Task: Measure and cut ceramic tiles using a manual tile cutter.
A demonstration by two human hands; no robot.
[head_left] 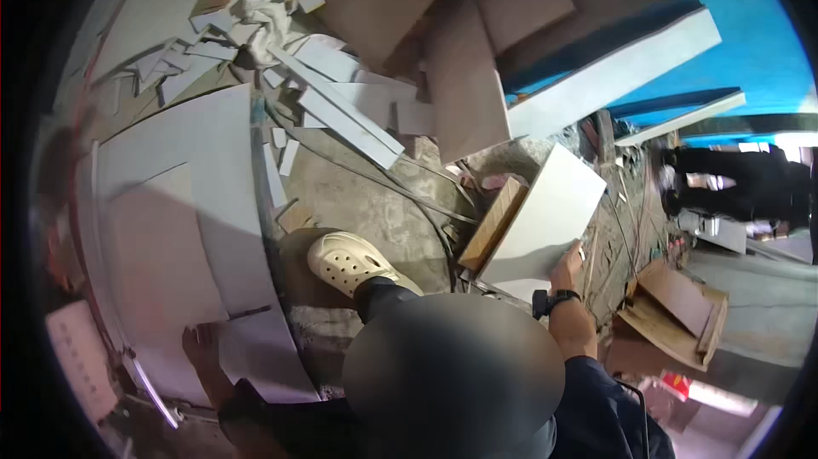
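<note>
Head view: the step in hand appears to be panel handling, with the right hand closed on the right edge of the white panel, over the floor beyond the tabletop's right edge; its long axis points forward and slightly right. The left hand meets the board near the tabletop's near edge, grip indeterminable. The next move likely calls for a firm right grip.

White rectangular panel, aslant, right; large pale sheet, left.

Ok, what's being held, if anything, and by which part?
Right grip: white board, by its right edge near the lower end. Left grip: at the near edge of a flat pale board; can't tell if it's held.
</note>
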